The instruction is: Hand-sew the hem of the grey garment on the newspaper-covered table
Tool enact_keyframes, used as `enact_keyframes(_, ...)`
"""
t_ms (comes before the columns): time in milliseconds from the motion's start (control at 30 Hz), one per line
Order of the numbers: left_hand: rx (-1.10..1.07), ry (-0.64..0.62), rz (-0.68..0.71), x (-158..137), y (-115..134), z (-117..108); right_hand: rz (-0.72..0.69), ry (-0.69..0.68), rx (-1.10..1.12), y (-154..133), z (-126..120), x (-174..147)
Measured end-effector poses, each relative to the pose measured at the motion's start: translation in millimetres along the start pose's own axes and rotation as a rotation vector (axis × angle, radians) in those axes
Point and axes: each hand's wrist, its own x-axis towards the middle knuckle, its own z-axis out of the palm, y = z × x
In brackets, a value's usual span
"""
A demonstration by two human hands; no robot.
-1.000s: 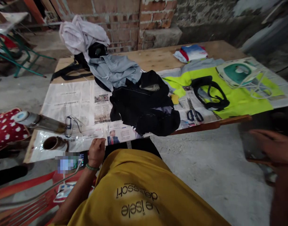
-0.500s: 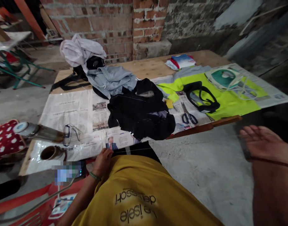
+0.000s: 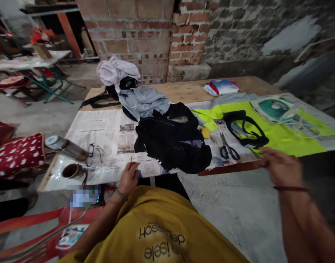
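My left hand rests at the table's near edge on the newspaper, fingers loosely stretched out with nothing visible in them. To the right, my right hand is slightly blurred, its fingers closed around the end of a wooden strip along the front edge. Crumpled black clothing lies between the hands. Scissors with dark handles lie close to the strip, beside a black looped strap. A neon yellow and grey garment spreads past my right hand.
An iron with a white cord rests on the neon garment. At left are a bottle, eyeglasses and a brown mug. A phone is near a red chair. Grey cloth lies farther back.
My right hand has swung left from beyond the table, turning from an open palm to closed on the wooden strip. My left hand stays by the edge, its fingers farther onto the newspaper. The view has shifted.
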Motion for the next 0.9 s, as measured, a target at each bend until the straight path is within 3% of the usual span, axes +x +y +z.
enact_keyframes(33,-0.014,0.006,0.030,9.1,7.5,6.3,-0.013,-0.056,0.004,-9.4,25.6,-5.7)
enact_keyframes(167,0.030,-0.042,0.153,47.4,44.5,41.9,-0.085,-0.534,-0.113,-52.6,117.4,-31.9)
enact_keyframes(267,0.141,-0.196,0.130,69.3,67.1,68.7,-0.031,-0.748,-0.264,-73.1,152.2,-43.4)
enact_keyframes(367,0.235,-0.313,0.036,81.0,74.2,85.4,0.051,-0.820,-0.342,-73.9,157.8,-49.4)
enact_keyframes(500,0.219,-0.393,0.103,80.9,62.1,90.5,0.011,-0.801,-0.217,-51.0,143.3,-60.5)
enact_keyframes(600,0.051,-0.537,0.172,83.7,46.1,83.0,-0.004,-0.714,-0.080,-30.4,131.2,-70.2)
enact_keyframes(667,-0.138,-0.599,0.144,96.9,33.7,73.1,0.016,-0.660,-0.030,-22.2,126.3,-75.2)
enact_keyframes(700,-0.215,-0.558,0.074,107.4,27.0,67.1,0.027,-0.644,-0.019,-20.6,124.8,-76.8)
enact_keyframes(767,-0.247,-0.299,-0.191,134.0,12.4,53.9,0.040,-0.628,-0.013,-22.3,123.1,-76.3)
enact_keyframes(833,-0.131,0.009,-0.498,162.4,-2.3,41.4,0.040,-0.603,-0.004,-29.4,123.1,-68.3)
enact_keyframes(900,-0.044,0.161,-0.657,187.6,-15.0,31.9,0.030,-0.552,0.005,-40.8,126.2,-50.5)
